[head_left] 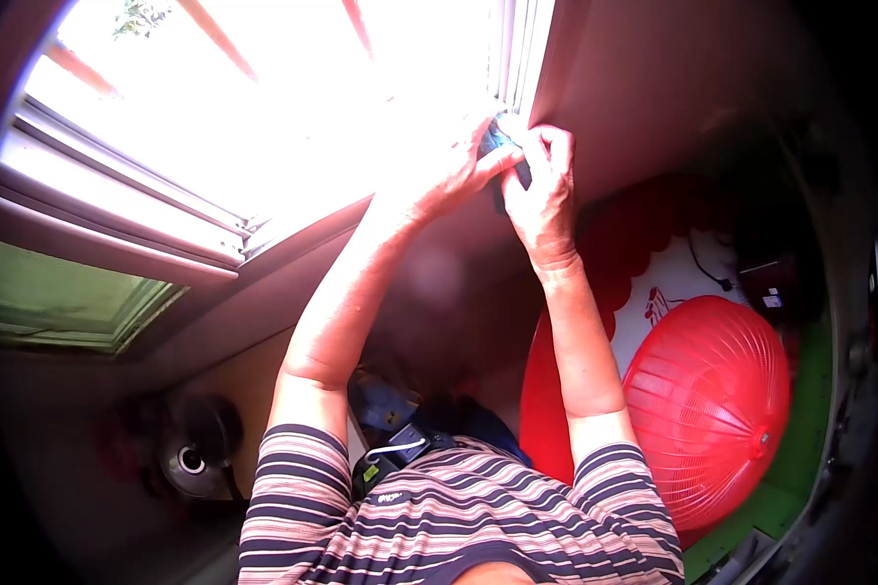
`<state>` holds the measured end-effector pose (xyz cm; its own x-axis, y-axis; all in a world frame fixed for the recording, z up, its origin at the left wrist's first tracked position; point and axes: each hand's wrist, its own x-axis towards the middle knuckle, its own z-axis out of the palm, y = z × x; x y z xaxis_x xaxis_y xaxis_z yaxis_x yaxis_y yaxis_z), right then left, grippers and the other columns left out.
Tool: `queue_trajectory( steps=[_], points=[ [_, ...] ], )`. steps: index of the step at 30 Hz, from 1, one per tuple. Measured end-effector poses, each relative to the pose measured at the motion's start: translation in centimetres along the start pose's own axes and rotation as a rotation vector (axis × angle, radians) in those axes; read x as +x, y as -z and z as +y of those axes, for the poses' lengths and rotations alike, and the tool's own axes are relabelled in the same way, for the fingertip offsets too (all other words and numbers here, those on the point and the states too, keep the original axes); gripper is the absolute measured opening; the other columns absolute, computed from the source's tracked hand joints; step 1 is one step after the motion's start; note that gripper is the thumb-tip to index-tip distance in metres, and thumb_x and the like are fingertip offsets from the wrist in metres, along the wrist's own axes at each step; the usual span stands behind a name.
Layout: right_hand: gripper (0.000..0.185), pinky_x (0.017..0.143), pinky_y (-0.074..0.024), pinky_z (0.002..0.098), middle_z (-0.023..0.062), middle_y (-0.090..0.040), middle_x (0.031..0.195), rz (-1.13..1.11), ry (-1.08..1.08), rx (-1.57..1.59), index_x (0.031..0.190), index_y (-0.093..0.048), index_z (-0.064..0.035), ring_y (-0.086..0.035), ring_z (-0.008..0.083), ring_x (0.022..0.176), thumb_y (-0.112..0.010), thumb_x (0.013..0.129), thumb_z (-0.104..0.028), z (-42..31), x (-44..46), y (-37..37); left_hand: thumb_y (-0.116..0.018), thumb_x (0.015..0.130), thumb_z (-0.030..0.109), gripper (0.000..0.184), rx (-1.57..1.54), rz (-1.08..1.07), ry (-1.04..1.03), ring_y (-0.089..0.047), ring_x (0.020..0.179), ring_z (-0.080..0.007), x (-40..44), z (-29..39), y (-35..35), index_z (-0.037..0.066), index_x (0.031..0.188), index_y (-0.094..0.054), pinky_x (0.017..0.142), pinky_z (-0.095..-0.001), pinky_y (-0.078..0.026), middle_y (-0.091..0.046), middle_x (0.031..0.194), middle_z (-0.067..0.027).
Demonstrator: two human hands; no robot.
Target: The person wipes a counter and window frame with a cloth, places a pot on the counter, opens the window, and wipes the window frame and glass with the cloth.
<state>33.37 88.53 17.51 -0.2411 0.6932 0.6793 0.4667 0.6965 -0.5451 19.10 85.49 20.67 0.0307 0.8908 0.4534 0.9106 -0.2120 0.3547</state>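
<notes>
Holding a small bluish thing (498, 138) in the head view, fingers of the left hand (455, 177) and right hand (544, 200) both pinched on it, can't make out what it is. White window frame (525, 58)'s just above the fingers, red ribbed dome (709, 400) way below.

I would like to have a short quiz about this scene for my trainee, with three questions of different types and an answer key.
1. True or false: the left hand and the right hand are close together, at a small item beside the window frame.

2. Multiple choice: what colour is the domed cover?
(a) green
(b) red
(c) blue

3. Fill the gap: the pattern of the person's shirt is ____.

Key:
1. True
2. (b) red
3. striped
</notes>
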Motion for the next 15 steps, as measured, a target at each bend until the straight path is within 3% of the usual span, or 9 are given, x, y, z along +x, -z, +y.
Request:
queue_trajectory(
  steps=[2, 7, 9, 10, 13, 14, 15],
  points=[
    [0.035, 0.073, -0.0535, 0.0405, 0.0108, -0.047, 0.108, 0.011, 0.038, -0.002, 0.107, -0.057, -0.0043, -0.059, 0.031, 0.091, -0.069, 0.075, -0.003, -0.5, -0.1, 0.3, -0.059, 0.089, 0.05, 0.059, 0.012, -0.005, -0.002, -0.057, 0.111, -0.0333, 0.1, -0.4, -0.1, 0.006, 0.127, -0.053, 0.095, -0.0413, -0.044, -0.059, 0.121, -0.0176],
    [0.058, 0.096, -0.046, 0.0408, 0.0187, -0.044, 0.127, -0.071, 0.166, 0.135, 0.13, -0.05, -0.0038, -0.051, 0.0353, 0.116, -0.068, 0.076, -0.003, -0.5, -2.0, 0.9, -0.059, 0.086, 0.055, 0.064, 0.105, 0.005, -0.03, -0.057, 0.108, -0.0346, -0.9, -0.9, 1.4, 0.002, 0.121, -0.056, 0.092, -0.0424, -0.045, -0.059, 0.116, -0.0175],
    [0.06, 0.102, -0.0422, 0.0417, 0.0202, -0.041, 0.137, -0.129, 0.083, 0.098, 0.134, -0.049, -0.0062, -0.046, 0.0366, 0.123, -0.069, 0.077, -0.003, -1.5, -4.5, 2.5, -0.06, 0.085, 0.057, 0.064, -0.018, 0.003, 0.033, -0.057, 0.102, -0.0346, -1.9, -1.9, 1.7, 0.001, 0.117, -0.056, 0.089, -0.0433, -0.045, -0.059, 0.109, -0.0178],
    [0.06, 0.102, -0.0419, 0.0418, 0.0196, -0.041, 0.137, -0.123, 0.052, 0.057, 0.135, -0.049, -0.0074, -0.046, 0.0363, 0.123, -0.069, 0.078, -0.003, -1.1, -6.5, 2.9, -0.065, 0.083, 0.052, 0.059, -0.007, 0.152, 0.026, -0.056, 0.097, -0.0334, -3.2, -2.6, 0.6, 0.0, 0.11, -0.058, 0.086, -0.0432, -0.045, -0.058, 0.104, -0.0183],
    [0.05, 0.102, -0.0431, 0.0412, 0.0178, -0.039, 0.137, -0.186, -0.174, 0.045, 0.13, -0.055, -0.009, -0.046, 0.0334, 0.122, -0.066, 0.081, -0.002, 0.3, -13.0, 5.8, -0.071, 0.081, 0.044, 0.053, -0.015, 0.204, -0.028, -0.056, 0.096, -0.0338, -3.4, -2.7, 1.9, 0.0, 0.107, -0.058, 0.086, -0.0427, -0.046, -0.057, 0.103, -0.0184],
    [0.047, 0.098, -0.0461, 0.039, 0.0165, -0.04, 0.136, -0.196, -0.247, 0.061, 0.128, -0.057, -0.0101, -0.053, 0.0299, 0.114, -0.066, 0.082, -0.002, 1.9, -15.7, 6.3, -0.075, 0.079, 0.033, 0.047, -0.023, 0.211, -0.098, -0.058, 0.093, -0.0347, -3.2, -2.3, 2.9, -0.001, 0.107, -0.058, 0.084, -0.0433, -0.047, -0.058, 0.101, -0.0181],
    [0.044, 0.09, -0.0506, 0.0356, 0.0148, -0.042, 0.134, -0.243, -0.365, 0.052, 0.126, -0.058, -0.0101, -0.06, 0.0241, 0.101, -0.065, 0.083, -0.001, 2.0, -17.5, 7.7, -0.075, 0.079, 0.033, 0.047, -0.032, 0.229, -0.121, -0.058, 0.093, -0.0347, -3.6, -1.9, 3.1, -0.001, 0.107, -0.058, 0.084, -0.0433, -0.047, -0.058, 0.101, -0.0181]
  ],
)
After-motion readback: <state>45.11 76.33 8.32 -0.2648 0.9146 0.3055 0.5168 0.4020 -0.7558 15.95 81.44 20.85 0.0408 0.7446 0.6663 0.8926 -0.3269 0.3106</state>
